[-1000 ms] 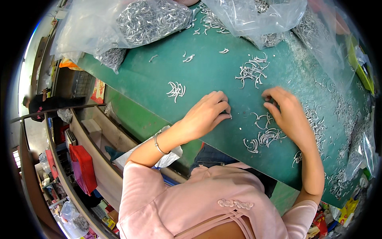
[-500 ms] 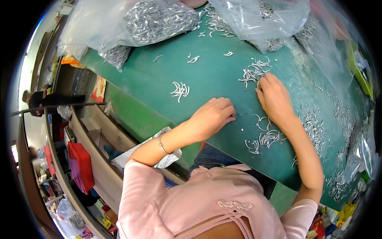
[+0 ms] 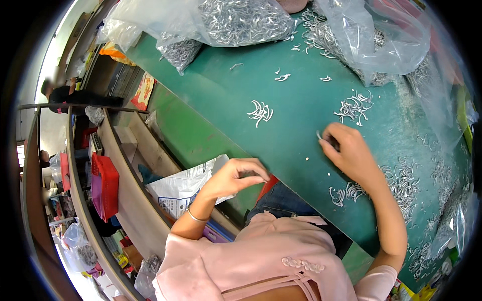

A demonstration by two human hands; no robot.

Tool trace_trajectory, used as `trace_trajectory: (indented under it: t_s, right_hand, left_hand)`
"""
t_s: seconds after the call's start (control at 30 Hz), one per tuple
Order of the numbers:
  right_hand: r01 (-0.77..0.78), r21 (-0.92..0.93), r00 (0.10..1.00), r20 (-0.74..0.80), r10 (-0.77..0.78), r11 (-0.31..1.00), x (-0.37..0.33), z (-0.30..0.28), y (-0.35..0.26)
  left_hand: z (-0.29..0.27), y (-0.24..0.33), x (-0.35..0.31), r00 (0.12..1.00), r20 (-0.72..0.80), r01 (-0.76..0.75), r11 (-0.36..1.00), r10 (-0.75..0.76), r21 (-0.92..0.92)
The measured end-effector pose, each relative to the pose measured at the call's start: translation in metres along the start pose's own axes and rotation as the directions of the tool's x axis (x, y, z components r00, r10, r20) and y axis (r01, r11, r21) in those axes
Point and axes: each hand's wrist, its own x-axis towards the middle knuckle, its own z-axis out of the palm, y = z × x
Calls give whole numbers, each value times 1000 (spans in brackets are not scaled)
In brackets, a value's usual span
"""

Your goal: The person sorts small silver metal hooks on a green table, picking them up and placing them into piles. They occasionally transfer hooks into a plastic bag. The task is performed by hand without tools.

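My right hand [image 3: 350,153] is raised over the green tabletop [image 3: 296,125], its thumb and forefinger pinching a small curved silver metal piece [image 3: 319,135]. Just beyond that hand lies a loose pile of similar curved pieces [image 3: 354,107]. Off the table's near edge, my left hand [image 3: 235,176] has its thumb and fingertips brought together. Whatever those fingertips hold, if anything, is too small to make out. A smaller group of curved pieces [image 3: 260,113] lies on the table's left part. Another cluster [image 3: 344,194] sits below my right wrist.
Clear plastic bags full of curved pieces [image 3: 241,22] and an opened bag [image 3: 374,40] stand along the far side. Many pieces [image 3: 401,183] are scattered at right. On the left are shelves holding a red basket [image 3: 104,185], a white sack [image 3: 188,183], and a person [image 3: 80,96] in dark clothes.
My right hand has drawn back from the far pile with a curved piece in its fingers. My left hand has moved left and nearer, off the table. The view has shifted.
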Motion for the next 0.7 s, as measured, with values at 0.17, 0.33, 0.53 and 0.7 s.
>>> trace_trajectory:
  t_s: [0.17, 0.33, 0.53, 0.7]
  right_hand:
    - [236, -121, 969, -42, -243, 964, 50, 41, -9]
    - [226, 110, 973, 26, -230, 968, 56, 47, -9]
    - [125, -2, 990, 69, -125, 992, -13, 9, -11]
    - [81, -129, 996, 39, -76, 988, -58, -14, -12]
  left_hand:
    - [-3, -25, -20, 986, -99, 90, 934, -131, -346]
    - [-2, -14, -14, 963, -255, 18, 964, -88, -264]
    - [-11, -10, 14, 865, -500, -52, 999, 50, 10]
    - [-17, 39, 61, 903, -313, -130, 880, 295, 456]
